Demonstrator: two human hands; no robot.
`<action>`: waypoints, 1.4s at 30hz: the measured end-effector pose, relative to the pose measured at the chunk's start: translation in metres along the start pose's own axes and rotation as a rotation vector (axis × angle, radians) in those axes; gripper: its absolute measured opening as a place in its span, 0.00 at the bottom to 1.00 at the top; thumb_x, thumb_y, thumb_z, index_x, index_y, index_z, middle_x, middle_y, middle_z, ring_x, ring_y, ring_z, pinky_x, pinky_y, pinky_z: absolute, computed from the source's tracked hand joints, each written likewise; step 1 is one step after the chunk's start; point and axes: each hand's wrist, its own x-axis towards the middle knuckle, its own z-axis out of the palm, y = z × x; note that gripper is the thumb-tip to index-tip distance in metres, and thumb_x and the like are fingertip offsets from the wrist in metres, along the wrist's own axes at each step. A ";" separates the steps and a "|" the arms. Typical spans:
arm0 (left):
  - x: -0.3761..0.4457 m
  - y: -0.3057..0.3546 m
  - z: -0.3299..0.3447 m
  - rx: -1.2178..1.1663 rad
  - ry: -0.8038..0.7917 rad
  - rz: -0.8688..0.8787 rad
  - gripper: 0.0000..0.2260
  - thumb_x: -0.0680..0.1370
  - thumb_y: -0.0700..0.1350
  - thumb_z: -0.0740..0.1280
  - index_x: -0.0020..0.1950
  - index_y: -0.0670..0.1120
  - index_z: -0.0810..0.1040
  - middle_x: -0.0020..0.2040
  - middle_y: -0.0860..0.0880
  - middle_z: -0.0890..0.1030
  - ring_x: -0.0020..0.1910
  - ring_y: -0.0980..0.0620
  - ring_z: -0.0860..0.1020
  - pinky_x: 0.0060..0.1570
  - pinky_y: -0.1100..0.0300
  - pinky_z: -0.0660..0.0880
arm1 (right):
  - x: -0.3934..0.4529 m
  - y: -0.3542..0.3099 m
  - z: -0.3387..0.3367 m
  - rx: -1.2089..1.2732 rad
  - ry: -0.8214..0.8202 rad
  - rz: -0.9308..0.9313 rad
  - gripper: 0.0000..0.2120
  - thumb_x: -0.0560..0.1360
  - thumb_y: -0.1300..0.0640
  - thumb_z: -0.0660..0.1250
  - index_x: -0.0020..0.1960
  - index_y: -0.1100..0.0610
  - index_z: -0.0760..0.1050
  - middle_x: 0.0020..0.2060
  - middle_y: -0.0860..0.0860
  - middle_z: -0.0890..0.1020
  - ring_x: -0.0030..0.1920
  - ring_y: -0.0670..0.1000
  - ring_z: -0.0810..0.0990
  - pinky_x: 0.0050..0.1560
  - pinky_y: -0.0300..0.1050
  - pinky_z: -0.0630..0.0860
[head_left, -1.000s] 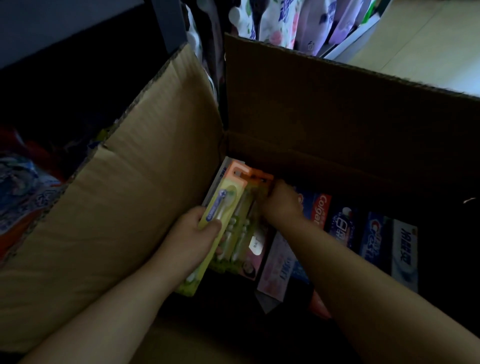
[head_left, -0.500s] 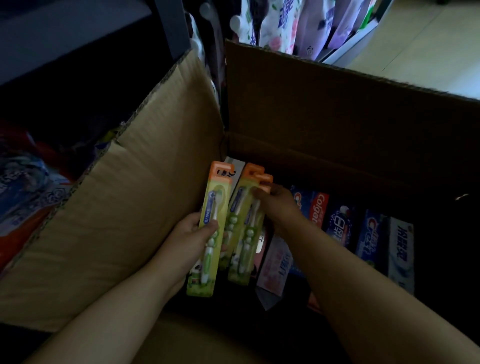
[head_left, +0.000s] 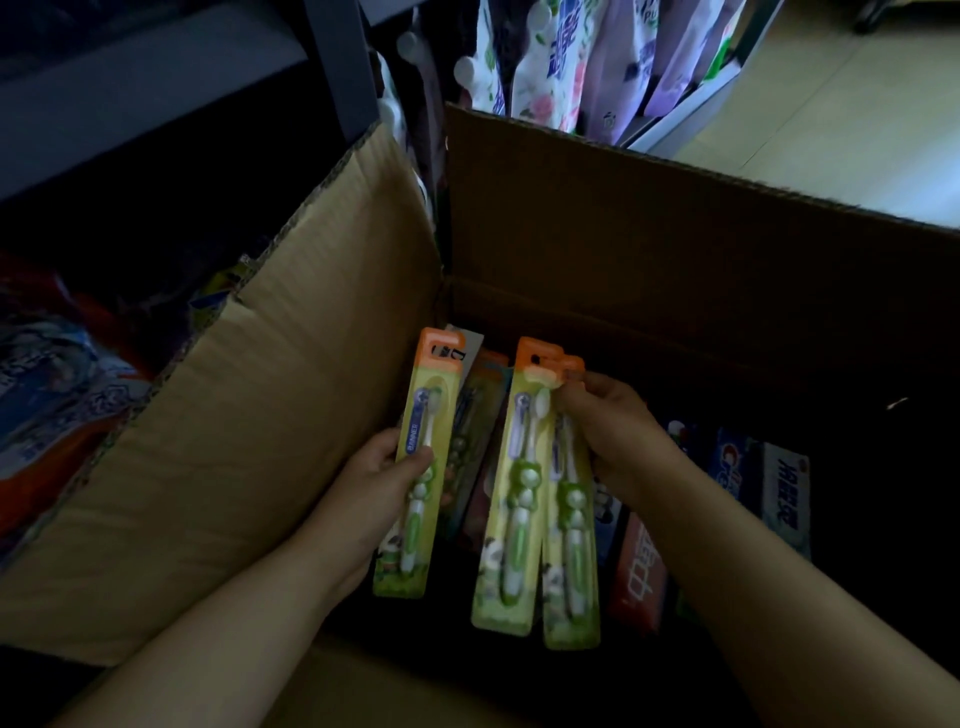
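Toothbrush packs (head_left: 511, 493) held inside the open box (head_left: 234, 467), above toothpaste cartons (head_left: 737, 467) | your left hand (head_left: 379, 478) pinches one, right hand (head_left: 618, 431) grips two | step: likely unpacking | next: raise them clear of the flaps.

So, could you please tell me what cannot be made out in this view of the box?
1. Head view: dark packs behind the toothbrush packs, shadowed and partly covered; print unreadable.
2. Head view: toothpaste boxes, count hidden by the right forearm and gloom.
3. Head view: refill pouches, cut off by the upper edge.
4. Head view: cardboard box, floor lost in darkness.
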 end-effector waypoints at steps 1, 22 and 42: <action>-0.002 0.001 0.004 -0.016 -0.023 -0.032 0.08 0.80 0.48 0.64 0.58 0.53 0.77 0.54 0.48 0.82 0.54 0.47 0.81 0.56 0.47 0.76 | -0.005 0.003 0.001 0.011 -0.004 0.007 0.07 0.78 0.61 0.63 0.54 0.57 0.78 0.44 0.56 0.85 0.42 0.55 0.85 0.41 0.48 0.81; -0.032 0.001 0.014 -0.027 -0.191 0.031 0.28 0.70 0.31 0.71 0.66 0.53 0.71 0.55 0.46 0.83 0.54 0.43 0.81 0.58 0.42 0.76 | -0.035 0.032 0.017 0.245 0.047 -0.004 0.13 0.81 0.55 0.59 0.62 0.60 0.71 0.53 0.57 0.82 0.51 0.51 0.82 0.52 0.42 0.78; -0.046 0.049 -0.023 0.031 0.003 0.327 0.22 0.72 0.34 0.70 0.63 0.50 0.72 0.50 0.50 0.85 0.47 0.49 0.84 0.51 0.54 0.79 | 0.061 0.029 0.050 -1.114 0.100 -0.294 0.25 0.78 0.51 0.64 0.72 0.58 0.65 0.70 0.59 0.61 0.68 0.62 0.62 0.66 0.47 0.63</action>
